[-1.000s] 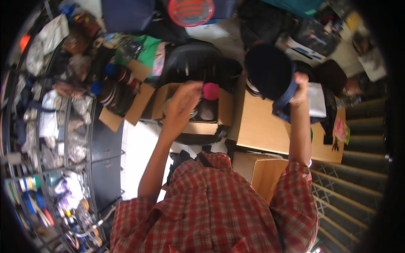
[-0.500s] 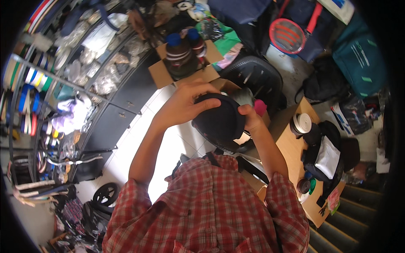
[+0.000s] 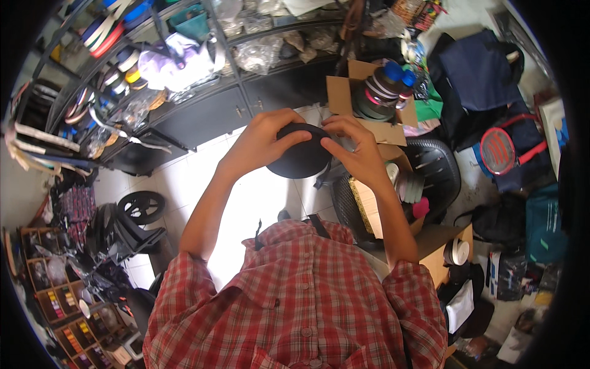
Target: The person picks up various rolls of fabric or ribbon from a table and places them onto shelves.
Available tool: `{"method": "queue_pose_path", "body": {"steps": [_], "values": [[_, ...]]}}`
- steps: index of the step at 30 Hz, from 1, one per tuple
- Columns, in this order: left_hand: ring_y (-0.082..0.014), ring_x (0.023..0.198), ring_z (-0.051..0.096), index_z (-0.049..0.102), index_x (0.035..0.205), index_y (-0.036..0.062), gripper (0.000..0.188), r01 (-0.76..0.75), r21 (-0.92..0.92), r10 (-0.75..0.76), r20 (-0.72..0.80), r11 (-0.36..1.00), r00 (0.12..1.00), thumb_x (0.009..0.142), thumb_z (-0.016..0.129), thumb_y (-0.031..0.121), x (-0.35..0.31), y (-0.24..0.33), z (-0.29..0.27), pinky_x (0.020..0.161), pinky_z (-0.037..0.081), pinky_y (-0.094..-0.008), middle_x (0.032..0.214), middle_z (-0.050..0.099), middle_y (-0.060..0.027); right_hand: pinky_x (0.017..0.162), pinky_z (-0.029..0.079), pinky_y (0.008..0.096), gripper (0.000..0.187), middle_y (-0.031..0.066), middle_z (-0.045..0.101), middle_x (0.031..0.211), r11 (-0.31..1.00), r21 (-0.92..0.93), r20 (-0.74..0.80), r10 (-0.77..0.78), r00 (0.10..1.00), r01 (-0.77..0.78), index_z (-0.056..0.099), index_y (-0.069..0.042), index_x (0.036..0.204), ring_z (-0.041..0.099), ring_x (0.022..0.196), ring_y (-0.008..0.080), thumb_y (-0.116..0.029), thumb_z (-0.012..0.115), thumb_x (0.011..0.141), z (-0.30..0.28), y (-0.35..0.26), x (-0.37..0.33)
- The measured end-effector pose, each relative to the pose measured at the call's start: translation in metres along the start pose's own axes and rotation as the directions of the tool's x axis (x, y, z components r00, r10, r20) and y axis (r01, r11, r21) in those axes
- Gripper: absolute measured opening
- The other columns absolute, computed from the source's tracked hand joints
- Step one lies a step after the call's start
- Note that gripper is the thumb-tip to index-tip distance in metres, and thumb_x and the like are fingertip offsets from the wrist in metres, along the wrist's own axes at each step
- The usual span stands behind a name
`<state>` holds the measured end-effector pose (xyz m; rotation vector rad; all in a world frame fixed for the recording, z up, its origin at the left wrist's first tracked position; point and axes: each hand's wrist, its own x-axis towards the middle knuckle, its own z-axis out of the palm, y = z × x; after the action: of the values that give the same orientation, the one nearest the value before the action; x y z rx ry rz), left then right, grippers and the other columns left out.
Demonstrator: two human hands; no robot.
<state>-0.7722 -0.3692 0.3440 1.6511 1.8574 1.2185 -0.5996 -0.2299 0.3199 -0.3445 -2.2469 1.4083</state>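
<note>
Between my two hands, out in front of my chest, is a thick, round black disc (image 3: 299, 157) that looks like a roll of webbing. My left hand (image 3: 270, 135) grips its left side, with the thumb laid over the top face. At the far right edge my right hand (image 3: 353, 147) holds it between thumb and curled fingers. A short dark strip (image 3: 322, 179) hangs by its lower right edge; whether it belongs to the roll, I cannot tell. The fingertips behind the roll are partly hidden.
A black chair (image 3: 439, 166) holding a box of rolls stands to the right. Beyond it is an open carton (image 3: 339, 98) with blue-topped rolls. Dark cabinets (image 3: 212, 114) and loaded shelves line the far left. White floor tiles (image 3: 246, 197) lie below my hands.
My view has turned rightward, so the shelves and chair sit differently. The roll has tilted, and my right hand has moved from its right side to its far edge, nearer my left hand.
</note>
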Motion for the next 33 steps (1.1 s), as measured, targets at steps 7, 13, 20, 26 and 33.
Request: {"method": "queue_pose_path", "body": {"steps": [7,13,20,26,33], "values": [[-0.0252,0.069,0.061,0.066,0.090,0.0001,0.021,0.036,0.004,-0.035,-0.164,0.999,0.986,0.082,0.070,0.020,-0.048,-0.031,-0.040,0.059,0.046,-0.0335,0.081,0.064,-0.0119,0.077,0.048,0.0284,0.016,0.0043,0.064,0.090,0.989,0.136,0.143,0.044,0.989,-0.063,0.063,-0.001,0.094,0.061,0.086,0.0132,-0.014,0.068,0.084,0.053,-0.008,0.038],[-0.0227,0.071,0.062,0.065,0.091,-0.0018,0.017,0.101,-0.009,-0.101,-0.167,0.995,0.981,0.081,0.069,0.012,-0.075,-0.040,-0.057,0.066,0.047,-0.0325,0.079,0.063,-0.0114,0.066,0.045,0.0255,0.015,0.0016,0.061,0.079,0.994,0.104,0.289,0.012,0.957,-0.044,0.060,-0.003,0.088,0.057,0.073,0.0099,-0.017,0.064,0.089,0.077,0.003,0.061],[-0.0218,0.071,0.059,0.064,0.091,-0.0015,0.017,0.161,-0.018,-0.161,-0.234,0.987,0.959,0.081,0.068,0.012,-0.086,-0.048,-0.066,0.067,0.045,-0.0305,0.078,0.061,-0.0107,0.054,0.033,0.0217,0.016,-0.0032,0.049,0.067,0.942,0.035,0.386,0.295,0.874,-0.333,0.053,-0.004,0.086,0.043,0.061,0.0039,-0.018,0.058,0.093,0.075,-0.022,0.085],[-0.0196,0.078,0.061,0.063,0.093,-0.0010,0.018,0.129,-0.261,-0.240,-0.456,0.957,0.857,0.088,0.062,0.016,-0.074,-0.069,-0.049,0.073,0.046,-0.0298,0.082,0.064,-0.0106,0.056,0.040,0.0270,0.020,0.0046,0.056,0.071,1.000,-0.002,0.227,-0.029,0.973,0.030,0.057,-0.001,0.104,0.049,0.060,0.0134,-0.018,0.058,0.093,0.092,-0.004,0.072],[-0.0121,0.080,0.055,0.062,0.097,-0.0029,0.029,0.112,-0.484,-0.452,-0.674,0.868,0.584,0.097,0.052,0.025,-0.040,-0.065,-0.018,0.075,0.043,-0.0248,0.083,0.062,-0.0069,0.090,0.046,0.0377,0.039,0.0238,0.058,0.120,0.986,-0.085,-0.150,-0.156,0.976,0.145,0.048,-0.002,0.133,0.059,0.109,0.0369,-0.017,0.047,0.096,0.122,-0.002,0.056]]}}
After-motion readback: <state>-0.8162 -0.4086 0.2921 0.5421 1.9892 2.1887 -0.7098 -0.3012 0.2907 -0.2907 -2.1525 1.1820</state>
